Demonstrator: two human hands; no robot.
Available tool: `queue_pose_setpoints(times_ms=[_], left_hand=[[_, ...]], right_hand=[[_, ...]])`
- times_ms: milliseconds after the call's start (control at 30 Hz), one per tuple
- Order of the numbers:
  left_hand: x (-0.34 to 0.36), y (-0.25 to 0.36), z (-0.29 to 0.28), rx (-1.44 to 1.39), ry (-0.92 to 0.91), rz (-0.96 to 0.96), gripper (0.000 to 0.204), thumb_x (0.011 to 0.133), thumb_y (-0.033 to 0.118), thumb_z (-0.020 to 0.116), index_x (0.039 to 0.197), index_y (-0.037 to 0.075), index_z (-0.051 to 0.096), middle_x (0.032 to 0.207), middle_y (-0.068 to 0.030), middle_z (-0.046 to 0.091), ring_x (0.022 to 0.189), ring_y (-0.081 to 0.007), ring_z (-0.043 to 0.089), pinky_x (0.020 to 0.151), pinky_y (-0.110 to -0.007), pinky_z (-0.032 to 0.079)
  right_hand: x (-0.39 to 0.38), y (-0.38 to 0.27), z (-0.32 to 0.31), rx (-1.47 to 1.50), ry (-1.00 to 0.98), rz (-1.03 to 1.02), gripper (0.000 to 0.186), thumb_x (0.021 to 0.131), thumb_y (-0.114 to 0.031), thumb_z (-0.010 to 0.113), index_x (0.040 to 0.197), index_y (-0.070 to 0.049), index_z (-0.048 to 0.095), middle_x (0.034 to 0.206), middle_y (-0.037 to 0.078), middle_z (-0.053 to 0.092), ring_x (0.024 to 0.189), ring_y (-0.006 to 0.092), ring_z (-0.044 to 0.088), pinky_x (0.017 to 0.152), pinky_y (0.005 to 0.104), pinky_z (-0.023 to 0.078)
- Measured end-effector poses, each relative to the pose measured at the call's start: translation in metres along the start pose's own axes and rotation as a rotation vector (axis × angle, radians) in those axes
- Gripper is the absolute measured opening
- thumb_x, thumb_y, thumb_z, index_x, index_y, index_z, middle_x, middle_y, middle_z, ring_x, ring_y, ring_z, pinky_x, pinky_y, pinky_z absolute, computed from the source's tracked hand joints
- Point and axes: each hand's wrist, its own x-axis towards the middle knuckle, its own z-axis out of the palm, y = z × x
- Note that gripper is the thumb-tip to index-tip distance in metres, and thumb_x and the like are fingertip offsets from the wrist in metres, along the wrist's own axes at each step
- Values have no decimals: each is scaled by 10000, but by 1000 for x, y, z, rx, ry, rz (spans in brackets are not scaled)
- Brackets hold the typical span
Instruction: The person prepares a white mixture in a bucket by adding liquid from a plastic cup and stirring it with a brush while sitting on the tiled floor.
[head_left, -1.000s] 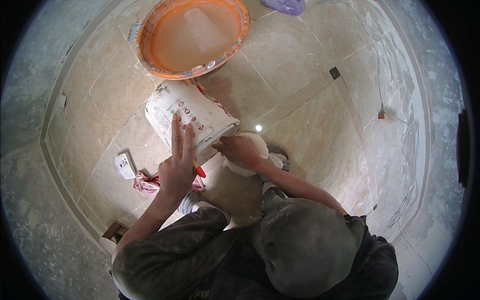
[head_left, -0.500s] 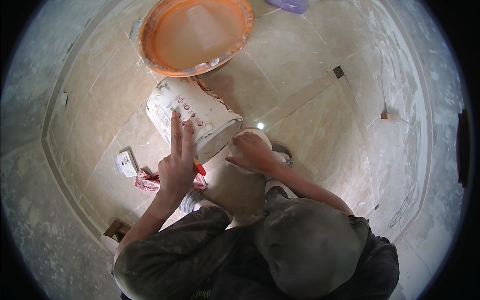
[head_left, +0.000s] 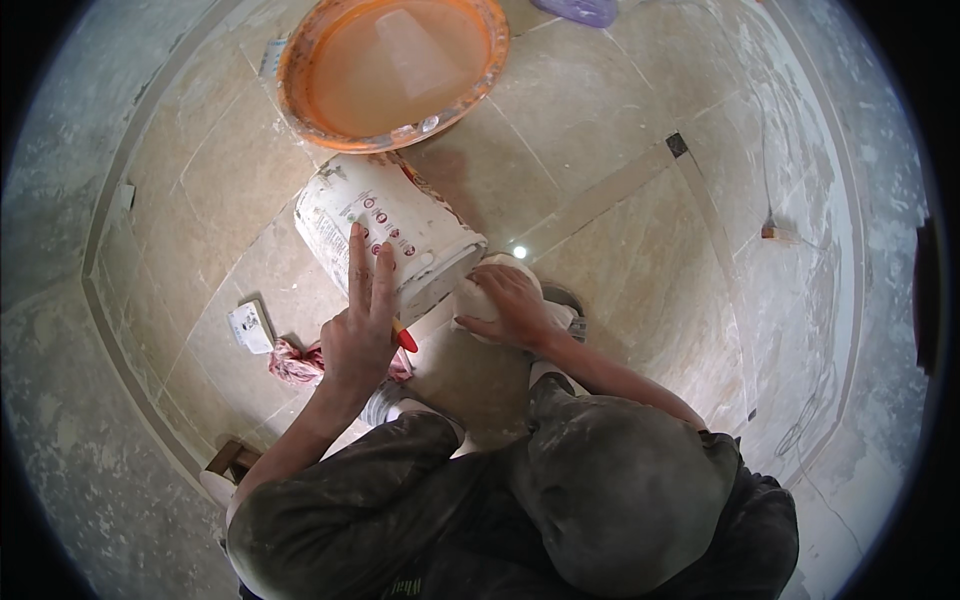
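Note:
A white plastic bucket (head_left: 400,205) with small red printed marks lies tipped on its side on the tiled floor, smeared with pale residue. My left hand (head_left: 358,335) reaches onto its side with the index and middle fingers stretched out. The other fingers curl around a tool with a red and orange handle (head_left: 406,338); its working end is hidden. At the bucket's lower right end, my right hand (head_left: 512,305) bends over a pale, rounded thing (head_left: 472,297), whose kind I cannot make out. A shoe (head_left: 565,298) sits just beyond that hand.
An orange basin (head_left: 330,125) of cloudy water with a clear container (head_left: 415,60) in it stands beyond the bucket. Left lie a small white box (head_left: 250,327) and a crumpled red-and-white wrapper (head_left: 293,362). A purple bag (head_left: 580,10) is at the far edge.
The bucket has turned slightly, its printed marks shifting right and down. My left hand and the red handle have shifted a little right. My right hand's fingers have changed position over the pale thing.

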Motion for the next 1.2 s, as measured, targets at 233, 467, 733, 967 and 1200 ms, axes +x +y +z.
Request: queue_pose_setpoints(times_ms=[233,467,733,967,1200], left_hand=[[1,1,-3,-80,-60,-63,829,729,-75,595,1489,50,290,1565,-253,272,911,-350,701,457,-336,534],[2,0,-5,-161,-41,-119,826,725,-81,599,1482,48,295,1573,-248,259,962,-356,696,471,-325,537],[2,3,0,-130,-27,-94,769,749,-87,586,1462,25,321,1565,-260,268,1097,-364,653,476,-328,546],[-3,0,9,-118,-38,-60,787,768,-72,597,1482,50,291,1563,-269,263,1106,-380,646,466,-335,544],[-4,1,8,-100,-41,-57,806,763,-68,613,1480,64,270,1561,-280,253,1132,-400,627,465,-343,555]], right_hand=[[-1,-1,11,-57,47,5,681,739,-471,769,1186,0,567,1260,184,572,1286,354,487,1086,496,357],[6,-7,11,-190,104,-51,683,712,-474,765,1147,19,578,1237,175,574,1324,330,441,1124,500,294],[10,2,16,-121,69,-19,584,735,-437,749,1105,-9,604,1072,154,644,1057,337,600,994,457,413],[11,1,17,-116,-31,52,489,753,-400,720,1063,-31,633,1014,172,669,1027,341,622,964,421,440],[13,1,20,-137,-76,-14,452,752,-378,703,1025,-20,667,947,148,686,957,300,643,923,402,445]])
